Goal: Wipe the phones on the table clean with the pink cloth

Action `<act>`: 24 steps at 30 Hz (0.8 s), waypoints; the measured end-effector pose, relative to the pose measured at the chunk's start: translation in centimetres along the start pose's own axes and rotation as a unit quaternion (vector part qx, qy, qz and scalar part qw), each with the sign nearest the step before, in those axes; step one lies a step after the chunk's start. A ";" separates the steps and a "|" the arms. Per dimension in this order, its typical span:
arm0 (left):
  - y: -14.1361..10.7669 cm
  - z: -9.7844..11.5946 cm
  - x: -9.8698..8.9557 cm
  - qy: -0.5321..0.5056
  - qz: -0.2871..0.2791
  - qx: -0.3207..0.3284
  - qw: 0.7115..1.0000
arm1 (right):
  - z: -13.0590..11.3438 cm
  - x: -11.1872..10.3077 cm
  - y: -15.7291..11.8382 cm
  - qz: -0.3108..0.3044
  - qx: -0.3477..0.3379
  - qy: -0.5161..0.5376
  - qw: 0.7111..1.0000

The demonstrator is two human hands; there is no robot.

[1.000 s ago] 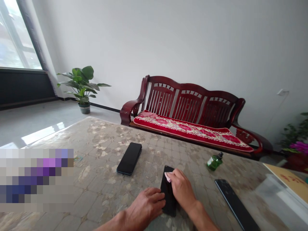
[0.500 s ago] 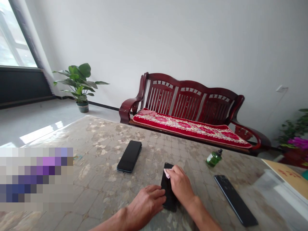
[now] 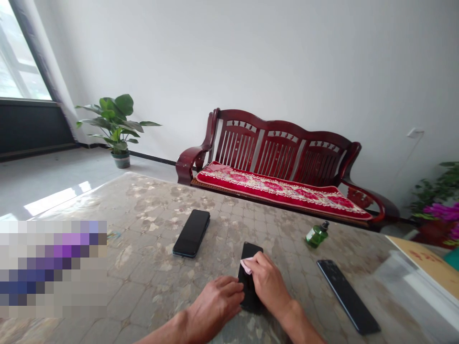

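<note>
A black smartphone [image 3: 250, 298] lies flat on the table between my hands, dark screen up. My left hand [image 3: 218, 302] is at its left edge, with bent fingers pressed together against the phone's side; the thumb is hidden. In my right hand [image 3: 268, 282] a small pale pink cloth [image 3: 246, 265] is pinched and pressed on the upper part of the screen. Part of the phone's right side is covered by that hand.
A second phone [image 3: 191, 233] lies beyond my left hand. To the right are a green spray bottle [image 3: 317, 235], a long black remote-like device [image 3: 347, 296] and a tan box [image 3: 426, 263]. A blurred patch covers the table's left side. Behind stands a red wooden bench [image 3: 283, 153].
My right hand has moved the cloth slightly down and left over the screen. The left hand stays at the phone's edge. The whole view has shifted a little.
</note>
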State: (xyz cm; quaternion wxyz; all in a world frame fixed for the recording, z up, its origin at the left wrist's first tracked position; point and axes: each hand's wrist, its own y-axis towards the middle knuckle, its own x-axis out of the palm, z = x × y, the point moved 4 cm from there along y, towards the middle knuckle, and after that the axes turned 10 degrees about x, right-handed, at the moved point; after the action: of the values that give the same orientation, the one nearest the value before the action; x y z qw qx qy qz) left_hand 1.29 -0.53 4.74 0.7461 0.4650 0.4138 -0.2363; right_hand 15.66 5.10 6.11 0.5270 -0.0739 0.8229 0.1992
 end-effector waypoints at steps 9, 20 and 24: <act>-0.5 -0.4 0.4 0.012 0.023 -0.018 1.000 | -1.2 -0.5 -2.0 -0.025 0.003 0.012 1.000; -0.7 -1.0 0.2 0.049 0.036 -0.020 0.998 | -0.1 0.0 0.2 0.016 0.050 -0.002 0.999; -0.8 -1.5 0.3 0.068 0.050 -0.027 0.996 | -1.4 0.0 -0.7 -0.004 0.035 0.016 0.999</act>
State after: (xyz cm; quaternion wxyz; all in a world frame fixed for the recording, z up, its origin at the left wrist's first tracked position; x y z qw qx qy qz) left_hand 0.25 0.43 3.69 0.7397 0.4798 0.4456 -0.1552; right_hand 14.78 3.88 6.46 0.5167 -0.0617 0.8375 0.1670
